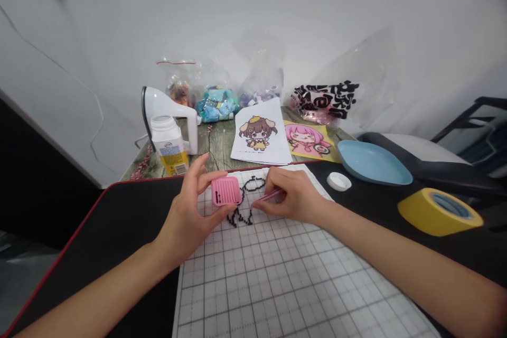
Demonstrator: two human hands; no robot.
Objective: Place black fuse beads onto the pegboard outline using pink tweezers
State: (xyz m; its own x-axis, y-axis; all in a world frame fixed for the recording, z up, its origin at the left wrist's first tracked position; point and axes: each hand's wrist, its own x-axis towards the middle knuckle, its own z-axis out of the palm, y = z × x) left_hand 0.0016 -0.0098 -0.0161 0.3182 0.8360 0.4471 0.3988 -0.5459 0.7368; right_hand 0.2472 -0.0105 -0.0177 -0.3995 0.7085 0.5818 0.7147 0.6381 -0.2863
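Note:
My left hand (196,200) grips a small pink ridged bead tray (226,191) by its edges, and a few black beads lie in its grooves. Closed around a pair of pink tweezers (270,196) is my right hand (291,194), with the tips pointing left, low over the pegboard. Under both hands lies the white gridded pegboard (253,280). Black beads (237,216) form a partial outline on its upper part, including a loop shape between the hands. My fingers and the tray hide some of that outline. Whether the tweezers hold a bead is too small to tell.
Behind the board are a printed cartoon sheet (259,140), a pink-haired picture (307,140), a white bottle (169,145), a white iron-like appliance (170,105) and bagged beads (217,103). Rightward lie a white cap (339,181), a blue tray (374,162) and yellow tape (425,211).

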